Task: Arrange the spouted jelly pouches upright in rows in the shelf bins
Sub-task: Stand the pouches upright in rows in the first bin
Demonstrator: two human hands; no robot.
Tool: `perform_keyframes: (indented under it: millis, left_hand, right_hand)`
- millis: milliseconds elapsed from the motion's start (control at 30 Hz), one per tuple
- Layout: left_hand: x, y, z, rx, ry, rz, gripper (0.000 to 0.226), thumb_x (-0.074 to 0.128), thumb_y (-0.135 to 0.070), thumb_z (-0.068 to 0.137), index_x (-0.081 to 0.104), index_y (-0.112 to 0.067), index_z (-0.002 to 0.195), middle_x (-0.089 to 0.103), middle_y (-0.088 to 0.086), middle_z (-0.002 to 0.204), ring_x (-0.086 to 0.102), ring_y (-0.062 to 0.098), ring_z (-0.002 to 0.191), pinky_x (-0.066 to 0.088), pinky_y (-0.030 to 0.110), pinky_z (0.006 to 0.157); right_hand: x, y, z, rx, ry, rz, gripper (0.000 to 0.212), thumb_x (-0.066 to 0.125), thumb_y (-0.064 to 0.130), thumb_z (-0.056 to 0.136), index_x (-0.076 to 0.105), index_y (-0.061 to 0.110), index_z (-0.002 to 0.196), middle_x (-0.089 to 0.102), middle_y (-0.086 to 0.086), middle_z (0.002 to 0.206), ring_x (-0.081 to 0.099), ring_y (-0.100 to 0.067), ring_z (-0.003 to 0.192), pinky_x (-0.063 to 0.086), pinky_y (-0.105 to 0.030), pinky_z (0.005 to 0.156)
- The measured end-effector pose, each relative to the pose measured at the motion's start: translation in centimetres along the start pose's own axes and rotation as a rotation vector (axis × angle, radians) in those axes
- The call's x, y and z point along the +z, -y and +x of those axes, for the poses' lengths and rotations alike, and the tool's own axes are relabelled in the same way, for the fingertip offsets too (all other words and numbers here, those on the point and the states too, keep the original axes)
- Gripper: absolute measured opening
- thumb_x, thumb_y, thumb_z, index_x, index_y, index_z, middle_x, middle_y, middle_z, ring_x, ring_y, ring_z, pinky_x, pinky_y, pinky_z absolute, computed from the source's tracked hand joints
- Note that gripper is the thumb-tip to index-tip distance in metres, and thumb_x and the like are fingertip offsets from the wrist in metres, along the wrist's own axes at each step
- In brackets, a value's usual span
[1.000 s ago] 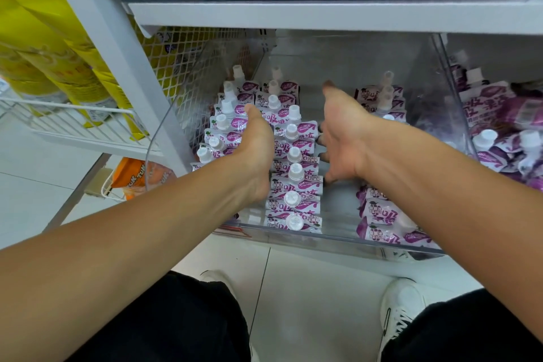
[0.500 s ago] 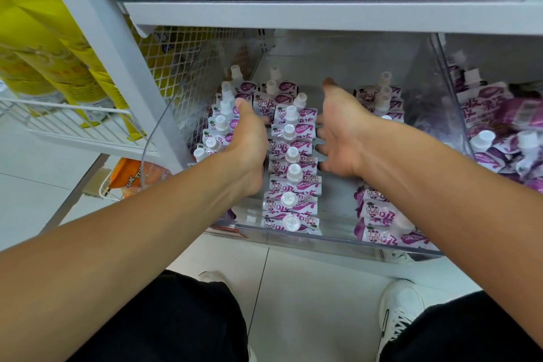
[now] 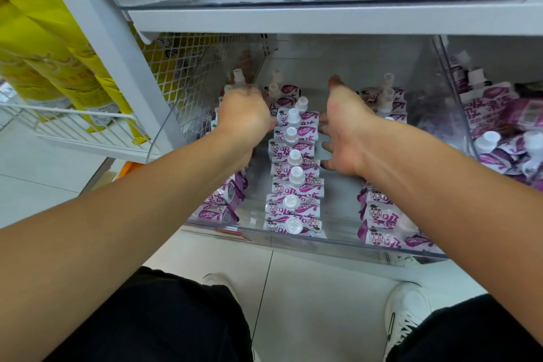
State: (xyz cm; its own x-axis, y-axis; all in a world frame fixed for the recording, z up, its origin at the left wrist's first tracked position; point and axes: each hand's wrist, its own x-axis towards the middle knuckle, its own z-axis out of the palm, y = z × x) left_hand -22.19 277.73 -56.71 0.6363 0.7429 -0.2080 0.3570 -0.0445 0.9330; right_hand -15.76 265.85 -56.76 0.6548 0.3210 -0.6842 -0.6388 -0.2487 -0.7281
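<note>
Our left hand [image 3: 245, 119], blurred, finger state indeterminate, covers the left row. Our right hand [image 3: 345, 132], fingers spread, flanks the middle row [image 3: 293, 173] of roughly eight upright pouches in the clear bin [image 3: 352, 239].

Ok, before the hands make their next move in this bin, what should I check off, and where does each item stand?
1. Middle row of pouches upright, caps up: ok.
2. Left row upright: not ok, its front pouches lean over.
3. Right hand free: ok, fingers spread beside the middle row, holding nothing.
4. Left hand grip: cannot tell, it is blurred over the left row.
5. Right row tidy: not ok, its front pouches lie tilted.
6. Clear bin has room between rows: ok.
</note>
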Motion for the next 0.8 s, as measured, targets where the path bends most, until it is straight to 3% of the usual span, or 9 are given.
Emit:
perform_keyframes:
  millis: [67,133,200,300,367,467,600,700,800]
  left_hand:
    - [-0.9,0.0,0.9,0.361,0.003,0.563,0.017,0.055,-0.014,0.091,0.069,-0.018,0.100,0.067,0.006,0.096,0.064,0.028,0.078,0.055,0.033,0.076]
    - [-1.5,-0.4,2.2,0.619,-0.040,1.032,0.020,0.061,-0.013,0.089,0.066,-0.014,0.108,0.066,0.010,0.101,0.061,0.031,0.084,0.050,0.032,0.069]
    - [-1.4,-1.5,2.7,0.652,0.024,1.192,0.017,0.060,-0.026,0.091,0.063,-0.018,0.107,0.064,0.006,0.102,0.060,0.029,0.089,0.047,0.031,0.071]
    - [-0.5,-3.2,3.4,0.622,0.144,1.364,0.009,0.058,-0.018,0.092,0.056,-0.026,0.096,0.053,-0.004,0.089,0.051,0.022,0.086,0.042,0.033,0.082]
    - [-0.3,-3.7,4.0,0.591,0.198,1.333,0.011,0.059,-0.013,0.091,0.062,-0.021,0.097,0.054,-0.002,0.093,0.049,0.021,0.083,0.038,0.029,0.075]
    - [-0.6,-3.3,4.8,0.575,0.238,1.237,0.015,0.064,-0.012,0.089,0.072,-0.012,0.100,0.068,0.004,0.105,0.061,0.024,0.090,0.041,0.025,0.073]
    - [-0.1,-3.1,5.0,0.562,0.228,1.133,0.017,0.070,-0.026,0.087,0.077,-0.012,0.094,0.068,0.004,0.089,0.066,0.025,0.092,0.040,0.023,0.071]
    - [0.7,-3.6,4.5,0.558,0.239,1.087,0.023,0.070,-0.031,0.087,0.078,-0.012,0.099,0.072,0.010,0.102,0.066,0.029,0.097,0.050,0.030,0.088]
    - [1.5,-3.9,4.1,0.604,0.237,1.047,0.019,0.067,-0.020,0.090,0.077,-0.012,0.104,0.072,0.009,0.112,0.064,0.026,0.105,0.046,0.032,0.099]
  right_hand:
    - [0.1,0.0,0.2,-0.005,-0.002,0.010,0.091,0.029,0.076,0.084,0.028,0.014,0.151,0.028,-0.006,0.158,0.029,-0.027,0.143,0.027,-0.051,0.114]
    - [0.2,0.0,0.3,-0.009,-0.009,0.009,0.094,0.030,0.078,0.079,0.031,0.016,0.150,0.031,-0.005,0.157,0.034,-0.027,0.140,0.029,-0.052,0.112]
    - [0.3,0.0,0.3,-0.012,-0.011,0.006,0.096,0.030,0.079,0.076,0.033,0.017,0.148,0.033,-0.005,0.156,0.037,-0.027,0.138,0.031,-0.052,0.111]
    - [0.2,0.1,0.3,-0.010,0.002,0.006,0.093,0.030,0.077,0.080,0.032,0.016,0.149,0.032,-0.005,0.156,0.035,-0.027,0.139,0.030,-0.052,0.111]
    - [-0.2,0.2,0.3,-0.008,0.024,-0.003,0.089,0.028,0.075,0.086,0.027,0.015,0.152,0.026,-0.006,0.159,0.027,-0.027,0.144,0.024,-0.052,0.115]
    - [-0.5,0.4,0.5,-0.008,0.051,0.003,0.086,0.024,0.072,0.091,0.020,0.013,0.154,0.019,-0.007,0.161,0.018,-0.025,0.148,0.015,-0.050,0.119]
    - [0.1,0.1,0.9,-0.004,0.029,0.002,0.093,0.026,0.078,0.080,0.030,0.017,0.151,0.030,-0.006,0.157,0.034,-0.028,0.140,0.026,-0.052,0.114]
    - [0.6,0.1,0.9,-0.021,-0.006,0.013,0.103,0.027,0.082,0.066,0.036,0.020,0.148,0.037,-0.006,0.153,0.042,-0.029,0.134,0.032,-0.053,0.109]
    - [0.4,0.0,1.2,-0.038,0.004,0.028,0.104,0.028,0.081,0.065,0.032,0.020,0.149,0.037,-0.005,0.154,0.040,-0.030,0.135,0.030,-0.056,0.110]
